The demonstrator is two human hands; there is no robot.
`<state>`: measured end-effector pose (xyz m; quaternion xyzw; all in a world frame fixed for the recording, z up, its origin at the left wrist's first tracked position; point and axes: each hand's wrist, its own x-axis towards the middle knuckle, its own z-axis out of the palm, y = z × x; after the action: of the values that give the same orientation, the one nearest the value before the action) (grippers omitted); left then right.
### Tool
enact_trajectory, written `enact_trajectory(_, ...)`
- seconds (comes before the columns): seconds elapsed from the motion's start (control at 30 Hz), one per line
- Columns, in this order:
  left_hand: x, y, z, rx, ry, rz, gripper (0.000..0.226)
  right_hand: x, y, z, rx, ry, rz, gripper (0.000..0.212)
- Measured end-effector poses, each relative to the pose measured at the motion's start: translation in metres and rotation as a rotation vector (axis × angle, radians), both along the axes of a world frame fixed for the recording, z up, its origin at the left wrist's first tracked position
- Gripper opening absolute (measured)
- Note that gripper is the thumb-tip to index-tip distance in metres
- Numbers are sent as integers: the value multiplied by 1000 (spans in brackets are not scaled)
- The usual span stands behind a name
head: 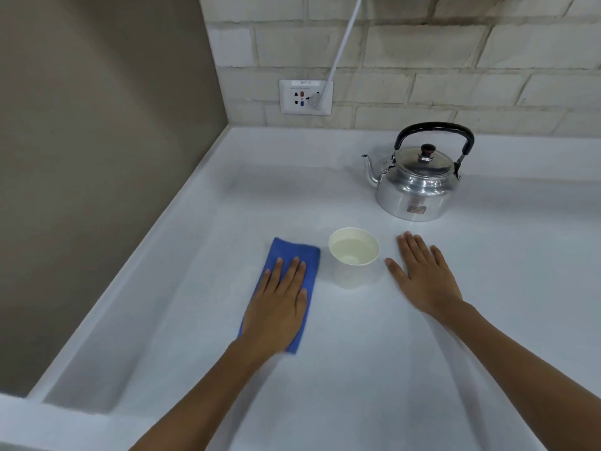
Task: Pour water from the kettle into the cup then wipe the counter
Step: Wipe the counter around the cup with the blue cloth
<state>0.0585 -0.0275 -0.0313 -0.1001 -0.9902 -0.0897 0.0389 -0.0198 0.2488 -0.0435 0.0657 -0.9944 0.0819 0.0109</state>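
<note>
A shiny metal kettle (418, 180) with a black handle stands upright at the back right of the white counter (357, 369), spout pointing left. In front of it a white paper cup (353, 255) holds water. A folded blue cloth (292, 255) lies flat on the counter just left of the cup. My left hand (281, 304) presses flat on the cloth, fingers extended. My right hand (426, 278) rests palm down on the bare counter to the right of the cup, fingers spread, holding nothing.
A wall socket (305, 97) with a white cable (341, 47) plugged in sits on the brick wall behind. A plain brown wall (97, 157) borders the counter on the left, with a raised lip along that edge.
</note>
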Motion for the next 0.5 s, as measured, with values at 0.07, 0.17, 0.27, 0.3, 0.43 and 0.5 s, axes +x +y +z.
enact_trajectory(0.07, 33, -9, -1, -6, 59, -92, 51, 1, 0, 0, -2, 1, -5, 67)
enact_trajectory(0.17, 36, -27, 0, 14, 31, -90, 52, 1, 0, 1, -2, -1, -5, 66)
enact_trajectory(0.27, 5, -27, -1, 36, 9, 55, 52, 1, -2, 1, -6, -6, -7, 66)
enact_trajectory(0.3, -4, -23, 0, 12, -6, 106, 52, 1, -1, 1, -8, -10, -8, 65)
enact_trajectory(0.43, 0, -6, 3, -21, -53, 140, 51, 1, -1, 2, -8, -7, -5, 65)
enact_trajectory(0.5, 25, -3, 5, -19, -22, 50, 50, 1, -1, 2, -7, -4, -6, 65)
